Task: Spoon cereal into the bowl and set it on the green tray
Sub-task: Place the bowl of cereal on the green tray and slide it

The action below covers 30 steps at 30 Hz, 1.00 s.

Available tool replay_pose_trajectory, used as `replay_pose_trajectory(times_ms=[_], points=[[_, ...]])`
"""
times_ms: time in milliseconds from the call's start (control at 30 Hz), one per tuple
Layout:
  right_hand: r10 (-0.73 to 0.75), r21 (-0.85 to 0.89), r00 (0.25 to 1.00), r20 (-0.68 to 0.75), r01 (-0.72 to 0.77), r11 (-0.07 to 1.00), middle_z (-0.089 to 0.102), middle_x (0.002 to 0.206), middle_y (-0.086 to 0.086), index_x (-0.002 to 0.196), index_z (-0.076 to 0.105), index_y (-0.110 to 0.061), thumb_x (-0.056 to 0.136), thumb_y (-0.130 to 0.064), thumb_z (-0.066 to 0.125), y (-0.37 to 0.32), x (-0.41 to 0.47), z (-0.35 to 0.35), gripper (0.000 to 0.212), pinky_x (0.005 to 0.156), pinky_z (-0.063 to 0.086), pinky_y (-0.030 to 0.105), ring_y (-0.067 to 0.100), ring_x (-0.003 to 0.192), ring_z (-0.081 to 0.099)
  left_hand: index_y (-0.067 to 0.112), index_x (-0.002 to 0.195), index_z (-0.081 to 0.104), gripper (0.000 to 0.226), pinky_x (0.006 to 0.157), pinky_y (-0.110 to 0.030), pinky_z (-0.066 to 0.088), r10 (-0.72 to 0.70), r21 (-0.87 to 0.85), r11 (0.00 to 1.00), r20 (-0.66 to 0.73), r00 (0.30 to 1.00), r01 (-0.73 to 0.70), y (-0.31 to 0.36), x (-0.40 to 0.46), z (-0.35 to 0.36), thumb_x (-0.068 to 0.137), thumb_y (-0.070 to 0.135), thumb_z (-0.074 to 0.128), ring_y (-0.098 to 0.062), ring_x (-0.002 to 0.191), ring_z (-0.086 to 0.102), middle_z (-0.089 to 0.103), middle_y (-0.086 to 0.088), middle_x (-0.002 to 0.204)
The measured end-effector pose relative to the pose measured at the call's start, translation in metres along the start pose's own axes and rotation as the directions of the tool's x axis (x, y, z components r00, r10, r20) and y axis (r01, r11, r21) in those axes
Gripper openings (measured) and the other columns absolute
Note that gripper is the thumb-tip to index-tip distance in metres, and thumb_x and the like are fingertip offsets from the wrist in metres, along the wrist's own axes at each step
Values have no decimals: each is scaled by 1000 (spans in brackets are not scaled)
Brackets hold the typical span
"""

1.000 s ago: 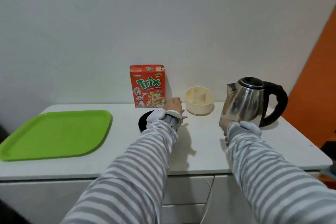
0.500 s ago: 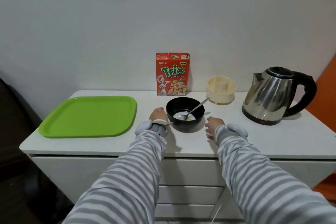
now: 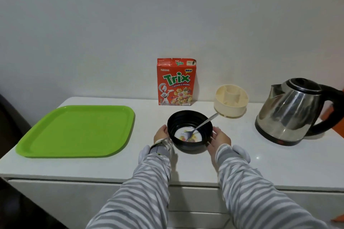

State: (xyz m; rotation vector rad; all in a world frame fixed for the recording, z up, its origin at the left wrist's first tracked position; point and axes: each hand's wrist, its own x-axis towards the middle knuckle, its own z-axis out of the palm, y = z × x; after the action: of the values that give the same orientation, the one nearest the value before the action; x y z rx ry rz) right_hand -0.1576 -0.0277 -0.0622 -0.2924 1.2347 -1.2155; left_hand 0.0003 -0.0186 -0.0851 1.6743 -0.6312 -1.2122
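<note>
1. Hands cupped the round black plastic bowl (image 3: 189,132): I saw my left hand (image 3: 161,134) and right hand (image 3: 219,137) pressed against opposite sides.
2. Bowl held milk, cereal and a metal spoon (image 3: 199,128), on the white counter (image 3: 149,165) beside the flat green plastic tray (image 3: 76,130).

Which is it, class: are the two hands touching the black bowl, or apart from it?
Touching. The head view shows the left hand pressed against the black bowl at its left wall and the right hand against its right wall, with no gap visible.
</note>
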Motion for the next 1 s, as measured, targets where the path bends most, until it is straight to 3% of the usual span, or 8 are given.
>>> replay_pose_trajectory(times_ms=[167,367,533,667,800,867,933,1000], points=[[2,-19,999,-54,-3,1000,66,79,8,107,67,1,81,-17,65,-3,22,11,32,98,50,40,28,89,61,-2,135,46,37,102,-32,39,29,207,978,-12,999,-26,12,-2,7,102,8,35,-34,128,50,52,-16,138],[11,-60,997,-78,-16,998,61,128,17,124,59,-1,89,-22,55,0,30,26,42,104,45,40,32,115,58,-6,133,47,36,108,-38,38,27,299,954,-21,999,-20,20,3,7,101,5,34,-37,128,50,51,-22,139],[11,-88,998,-67,-16,996,65,116,14,117,62,2,84,-22,59,3,31,55,41,104,45,41,30,108,60,-6,130,49,36,104,-35,38,60,366,930,-60,996,-34,39,4,-21,101,11,36,-35,127,50,52,-22,138],[-1,-98,1000,-16,0,995,66,109,15,89,65,-3,85,-20,56,15,21,90,20,103,46,42,29,103,62,-2,138,43,39,82,-22,37,88,335,940,-63,994,-62,46,11,-53,101,2,34,-31,131,50,46,-20,145],[-10,-84,1000,15,11,996,64,98,12,77,62,-5,85,-18,56,38,10,127,16,101,48,41,27,97,60,17,73,51,35,94,-33,41,102,365,928,-76,992,-67,58,22,-97,102,6,33,-27,120,53,49,-22,142],[-9,-73,1000,26,11,997,65,93,10,90,63,-3,87,-18,56,52,4,149,17,102,48,40,28,100,61,-4,98,60,30,102,-36,38,93,392,919,-114,989,-41,65,28,-124,102,9,34,-33,126,50,51,-23,139],[-3,-47,999,51,5,999,67,100,12,99,63,-2,88,-19,56,66,-6,172,21,104,46,40,29,106,62,-9,131,48,36,92,-32,40,109,425,904,-116,987,-50,67,37,-150,102,6,34,-34,129,49,49,-22,142],[-10,-49,998,58,13,999,66,101,13,100,64,-1,87,-17,57,80,-13,193,21,104,46,41,29,106,61,-7,138,42,39,79,-24,35,129,446,892,-110,986,-67,71,40,-175,102,3,33,-32,127,51,47,-21,144]])
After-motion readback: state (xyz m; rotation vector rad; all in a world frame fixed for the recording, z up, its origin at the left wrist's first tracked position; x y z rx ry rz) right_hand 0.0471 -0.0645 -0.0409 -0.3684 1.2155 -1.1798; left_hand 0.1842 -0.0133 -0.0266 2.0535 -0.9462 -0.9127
